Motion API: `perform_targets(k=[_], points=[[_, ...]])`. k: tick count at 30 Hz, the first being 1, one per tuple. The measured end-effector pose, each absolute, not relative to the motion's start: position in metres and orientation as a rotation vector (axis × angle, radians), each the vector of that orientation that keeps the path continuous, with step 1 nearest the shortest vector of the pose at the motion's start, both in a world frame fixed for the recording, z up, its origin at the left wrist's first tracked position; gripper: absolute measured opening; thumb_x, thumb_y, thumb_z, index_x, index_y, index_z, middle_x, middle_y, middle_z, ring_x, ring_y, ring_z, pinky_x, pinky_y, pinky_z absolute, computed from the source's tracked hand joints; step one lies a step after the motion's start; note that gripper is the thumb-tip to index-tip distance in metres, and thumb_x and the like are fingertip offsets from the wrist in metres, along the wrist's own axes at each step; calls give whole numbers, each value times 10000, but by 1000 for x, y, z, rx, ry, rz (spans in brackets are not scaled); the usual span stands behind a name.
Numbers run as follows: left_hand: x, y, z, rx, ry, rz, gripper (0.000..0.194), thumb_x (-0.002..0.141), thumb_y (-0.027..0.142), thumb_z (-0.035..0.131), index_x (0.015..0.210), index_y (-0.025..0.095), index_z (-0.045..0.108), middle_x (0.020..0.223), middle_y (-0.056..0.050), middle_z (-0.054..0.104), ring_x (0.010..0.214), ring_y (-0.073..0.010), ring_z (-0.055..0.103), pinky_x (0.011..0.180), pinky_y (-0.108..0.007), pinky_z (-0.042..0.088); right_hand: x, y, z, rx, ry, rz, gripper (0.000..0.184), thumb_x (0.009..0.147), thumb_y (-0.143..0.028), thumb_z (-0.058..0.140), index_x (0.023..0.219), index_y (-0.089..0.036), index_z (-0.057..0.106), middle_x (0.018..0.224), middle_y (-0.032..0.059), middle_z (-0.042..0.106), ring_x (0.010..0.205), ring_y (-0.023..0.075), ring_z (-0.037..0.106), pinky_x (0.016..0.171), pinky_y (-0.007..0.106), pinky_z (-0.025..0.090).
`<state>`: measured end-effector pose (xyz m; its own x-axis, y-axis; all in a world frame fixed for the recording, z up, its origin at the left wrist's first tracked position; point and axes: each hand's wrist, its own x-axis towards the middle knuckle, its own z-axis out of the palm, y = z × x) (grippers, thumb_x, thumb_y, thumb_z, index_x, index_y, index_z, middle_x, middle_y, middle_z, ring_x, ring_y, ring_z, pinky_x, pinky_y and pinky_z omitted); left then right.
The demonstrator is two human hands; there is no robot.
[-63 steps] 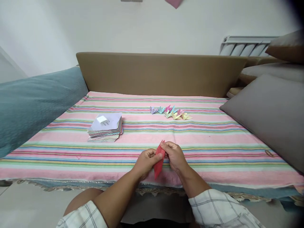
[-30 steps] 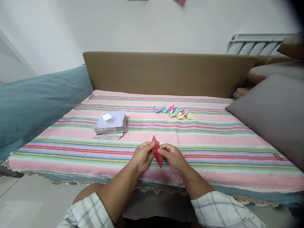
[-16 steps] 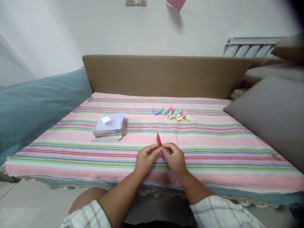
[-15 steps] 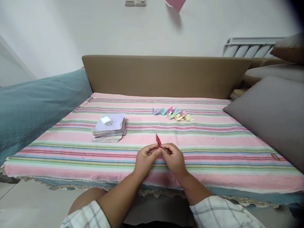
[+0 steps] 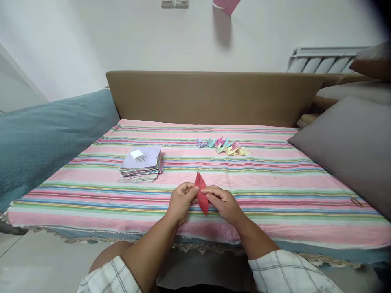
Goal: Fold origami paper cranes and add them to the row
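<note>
A red piece of folded origami paper point(image 5: 203, 202) is held between my two hands, just above the striped cloth. It is a long diamond shape, with one narrow point upward and away from me and the other toward me. My left hand point(image 5: 181, 200) pinches its left edge, thumb on top. My right hand point(image 5: 224, 203) is closed on its right edge, fingertips laid on the paper near the middle. Beyond the hands, several small folded paper cranes point(image 5: 231, 150) in purple, teal, pink and yellow sit grouped on the cloth.
Left of the hands lies a stack of square paper point(image 5: 141, 173) with a white plug adapter point(image 5: 137, 155) on top. The striped cloth point(image 5: 91, 195) covers the seat. A grey cushion point(image 5: 348, 138) leans at the right; a teal-covered armrest point(image 5: 58, 130) is at the left.
The red paper has turned from a narrow, edge-on view to show its broad face, with its lower point now visible. My hands have moved slightly apart to its two sides.
</note>
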<state>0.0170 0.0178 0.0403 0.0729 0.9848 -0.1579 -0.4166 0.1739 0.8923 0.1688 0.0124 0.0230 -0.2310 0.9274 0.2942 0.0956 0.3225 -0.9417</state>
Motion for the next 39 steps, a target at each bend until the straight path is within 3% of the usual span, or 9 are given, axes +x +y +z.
perform_targets(k=[5, 9, 12, 16, 20, 26, 31, 35, 39], points=[[13, 25, 26, 933, 982, 1211, 404, 571, 366, 773, 787, 189, 481, 542, 86, 547, 453, -71, 512, 479, -188, 420, 173, 17, 15, -1094, -1657, 1106, 290, 815, -235, 477, 1033, -235, 668, 1031, 31, 677, 961, 172, 619, 885, 335, 467], [8, 30, 18, 1283, 1103, 1088, 233, 677, 332, 661, 729, 195, 480, 539, 84, 491, 470, -78, 473, 485, -192, 373, 174, 22, 7, -1214, -1714, 1064, 298, 773, -187, 496, 1005, -216, 680, 986, 35, 700, 892, 175, 642, 823, 327, 494], [3, 30, 19, 1777, 1302, 894, 66, 758, 248, 552, 748, 193, 588, 643, 25, 592, 594, -121, 535, 564, -228, 387, 175, 26, 4, -1273, -1827, 908, 299, 758, -128, 485, 950, -219, 696, 930, 31, 708, 834, 174, 639, 778, 329, 497], [0, 29, 20, 2364, 1402, 667, 139, 790, 191, 539, 779, 211, 676, 810, -37, 672, 771, -189, 582, 728, -313, 419, 178, 29, -1, -1263, -2073, 607, 309, 743, -72, 516, 918, -249, 699, 875, 17, 699, 825, 183, 606, 783, 350, 470], [1, 30, 13, 2593, 1384, 741, 140, 797, 193, 573, 847, 215, 702, 1060, -82, 645, 939, -223, 555, 848, -375, 414, 181, 29, -4, -1205, -2150, 345, 267, 725, -72, 573, 885, -242, 703, 903, 46, 627, 866, 193, 542, 787, 351, 457], [2, 32, 8, 2696, 1185, 687, 179, 846, 177, 507, 838, 201, 684, 826, -56, 683, 793, -184, 575, 778, -318, 418, 185, 27, 3, -1137, -2279, 236, 150, 782, -110, 573, 799, -216, 679, 819, 42, 615, 822, 187, 521, 750, 329, 444], [-6, 34, 17, 2670, 1037, 599, 212, 780, 121, 518, 905, 204, 668, 883, -48, 687, 852, -186, 601, 828, -310, 404, 190, 24, 9, -1131, -2379, 200, 123, 806, -140, 552, 796, -193, 663, 813, 48, 661, 794, 184, 549, 737, 315, 433], [-11, 34, 27, 2639, 940, 494, 281, 716, 233, 628, 997, 215, 634, 985, -38, 676, 927, -208, 593, 863, -319, 385, 191, 21, 8, -1106, -2364, 214, 128, 786, -149, 556, 821, -208, 664, 844, 43, 674, 817, 186, 561, 747, 308, 427], [-9, 32, 26, 2634, 1024, 505, 273, 714, 389, 658, 900, 192, 627, 875, -44, 667, 840, -207, 590, 805, -315, 393, 192, 20, 5, -1119, -2318, 243, 136, 791, -146, 543, 840, -207, 655, 856, 40, 676, 825, 184, 567, 757, 306, 425]])
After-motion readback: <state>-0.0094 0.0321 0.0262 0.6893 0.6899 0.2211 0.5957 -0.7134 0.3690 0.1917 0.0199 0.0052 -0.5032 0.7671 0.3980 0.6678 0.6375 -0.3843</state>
